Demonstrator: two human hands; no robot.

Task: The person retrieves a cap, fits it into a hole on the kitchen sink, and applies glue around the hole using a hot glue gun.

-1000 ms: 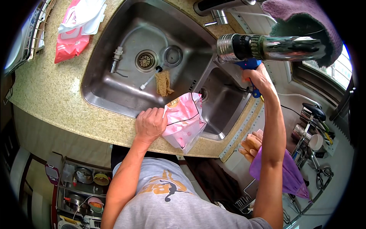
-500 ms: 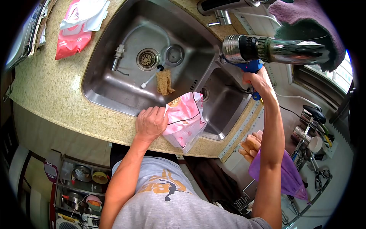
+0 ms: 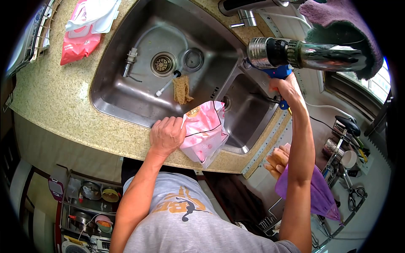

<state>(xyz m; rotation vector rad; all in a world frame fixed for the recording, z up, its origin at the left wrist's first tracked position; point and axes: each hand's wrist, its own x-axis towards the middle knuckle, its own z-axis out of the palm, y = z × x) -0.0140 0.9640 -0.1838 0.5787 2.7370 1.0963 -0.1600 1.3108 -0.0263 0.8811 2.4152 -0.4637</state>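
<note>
My left hand is closed at the sink's front edge, its fingers gripping the edge of a pink and white plastic bag. The bag overlaps the front of the sink and the countertop. Up at the right, my right hand wraps round the blue handle of a pistol-shaped tool with a chrome and black barrel. The tool hangs over the sink's back right corner. A tan scrubber lies in the large basin near a clear hose with a white end fitting.
A pink wipes packet lies on the left counter. The tap stands behind the sink, with a purple-green cloth at upper right. Tan gloves, a purple cloth and scissors hang at right. Below left is an open drawer of pots.
Almost nothing differs. Both hands keep their grip on the bag and the tool, and the view has shifted very slightly.
</note>
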